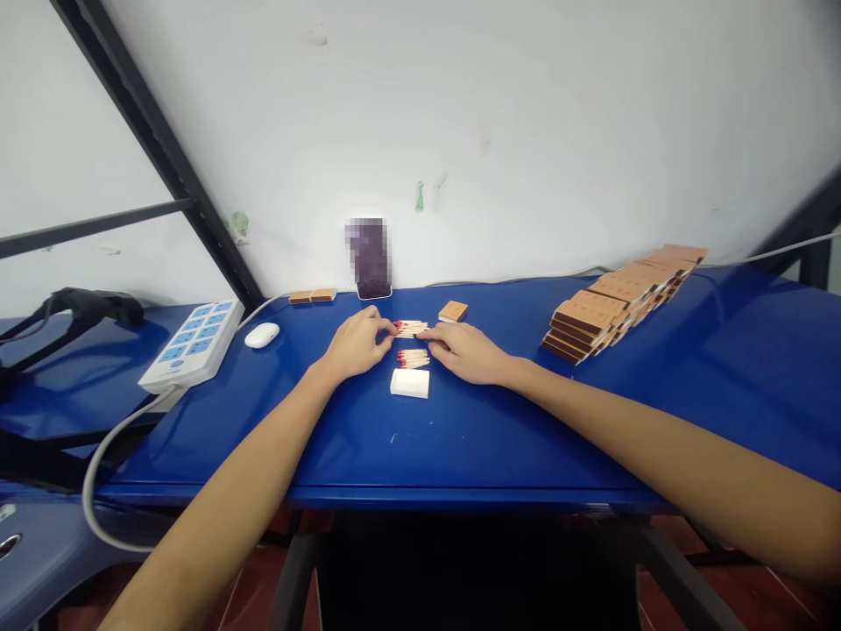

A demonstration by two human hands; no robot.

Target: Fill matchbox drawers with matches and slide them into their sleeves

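Note:
My left hand [361, 343] rests on the blue table with its fingers curled at the red heads of an upper group of matches [411, 329]. From the other side, the fingertips of my right hand [468, 352] touch the plain ends of the same matches. Both hands hold this group between them, low on the tabletop. Just below lies a second group of matches [413, 358], red heads to the left, beside my right thumb. Nearer to me sits a white matchbox tray [410, 383]; its inside cannot be seen. An orange-brown matchbox cover [453, 311] lies beyond my right hand.
Stacked matchboxes [621, 298] lean in rows at the right. Two more boxes [313, 296] and a propped phone [374, 258] stand along the wall. A white earphone case [262, 335] and a power strip [194, 343] with its cable are at the left, near a black strapped object [72, 320].

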